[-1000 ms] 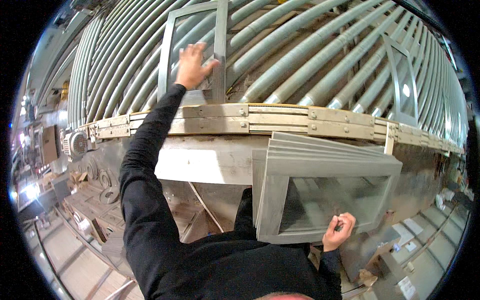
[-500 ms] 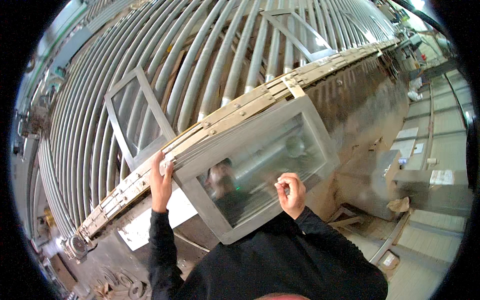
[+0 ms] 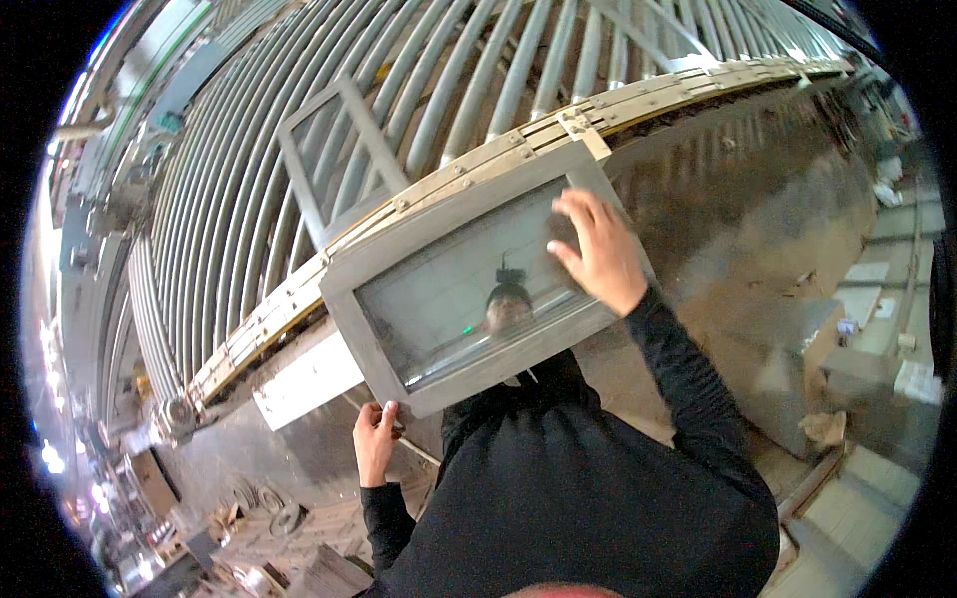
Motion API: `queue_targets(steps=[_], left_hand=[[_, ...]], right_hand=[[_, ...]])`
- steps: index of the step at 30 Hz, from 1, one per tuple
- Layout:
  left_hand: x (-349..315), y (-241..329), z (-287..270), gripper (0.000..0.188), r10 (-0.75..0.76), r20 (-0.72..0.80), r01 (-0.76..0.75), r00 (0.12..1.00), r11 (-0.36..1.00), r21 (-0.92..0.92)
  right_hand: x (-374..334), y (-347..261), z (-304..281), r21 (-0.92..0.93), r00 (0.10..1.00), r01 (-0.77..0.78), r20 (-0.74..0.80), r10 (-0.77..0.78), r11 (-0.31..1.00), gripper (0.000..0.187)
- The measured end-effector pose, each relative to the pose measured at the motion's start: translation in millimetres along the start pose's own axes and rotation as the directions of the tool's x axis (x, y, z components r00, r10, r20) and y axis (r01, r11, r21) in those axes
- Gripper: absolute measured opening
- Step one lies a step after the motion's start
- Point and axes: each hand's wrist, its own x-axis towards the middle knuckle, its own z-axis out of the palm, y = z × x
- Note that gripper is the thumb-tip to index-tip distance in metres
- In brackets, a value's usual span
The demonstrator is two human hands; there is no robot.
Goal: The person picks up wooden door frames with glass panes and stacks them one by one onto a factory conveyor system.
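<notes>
I hold a grey metal frame with a glass pane (image 3: 469, 289) tilted against the edge of a roller conveyor (image 3: 299, 149). My left hand (image 3: 375, 439) grips the frame's lower left corner from below. My right hand (image 3: 596, 251) lies flat on the glass near the frame's upper right corner, fingers spread. The pane mirrors a person's head. A second grey framed pane (image 3: 334, 159) lies on the rollers just behind the first.
The conveyor's bolted side rail (image 3: 469, 174) runs diagonally behind the frame. A metal side panel (image 3: 758, 189) drops below it at right. Cardboard and boxes (image 3: 847, 369) sit on the floor at right. Scrap parts (image 3: 259, 518) lie at lower left.
The view has swung and closed in on the frame. My left hand slid from the frame's left edge to its lower corner. My right hand rose from the lower edge onto the glass.
</notes>
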Motion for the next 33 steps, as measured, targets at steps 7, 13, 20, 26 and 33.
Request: queue_targets(steps=[7,13,20,26,33], left_hand=[[-9,12,15,0.037,0.123,-0.162,-0.131,0.979,0.991,-0.038],[-13,17,0,0.039,0.137,-0.172,-0.110,0.975,0.981,0.158],[11,18,-28,0.050,0.244,-0.213,-0.118,0.946,0.873,0.473],[91,-24,-109,0.055,0.163,-0.095,-0.179,0.982,0.966,-0.189],[228,22,-208,0.090,0.327,-0.251,-0.173,0.911,-0.248,-0.953]], right_hand=[[94,95,32,-0.088,0.909,0.338,0.288,-0.301,0.937,0.093],[108,68,35,-0.052,0.932,0.301,0.226,-0.282,0.952,0.055],[112,31,51,-0.106,0.930,0.310,0.241,-0.277,0.945,0.053],[139,-12,85,-0.170,0.948,0.271,0.220,-0.232,0.947,0.062],[191,-101,135,-0.114,0.950,0.056,0.311,-0.018,0.992,0.069]])
